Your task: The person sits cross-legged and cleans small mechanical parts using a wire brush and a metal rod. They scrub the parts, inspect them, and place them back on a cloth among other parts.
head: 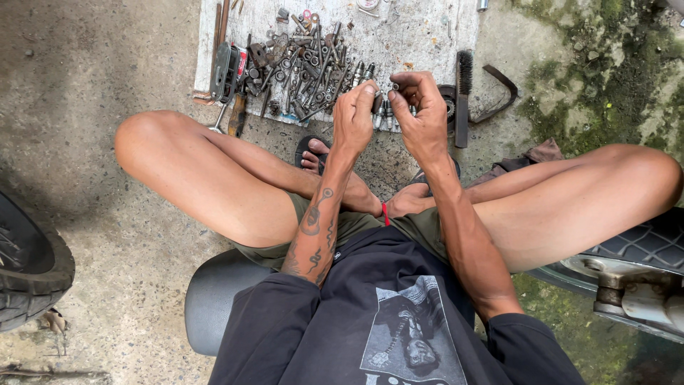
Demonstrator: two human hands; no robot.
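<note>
I sit cross-legged on a dark seat (214, 299), both arms stretched forward over my legs. My left hand (354, 117) and my right hand (422, 114) meet in front of me, pinching a small dark metal part (378, 102) between the fingertips of both. The part is mostly hidden by the fingers. Just beyond the hands lies a white cloth (420, 32) covered with several sockets, bolts and wrenches (306, 68).
A black brush (463, 96) and a dark strap (502, 89) lie at the cloth's right edge. A hammer (229, 71) rests at its left. A tyre (28, 271) is at the left, a motorcycle part (627, 285) at the right. Moss covers the ground far right.
</note>
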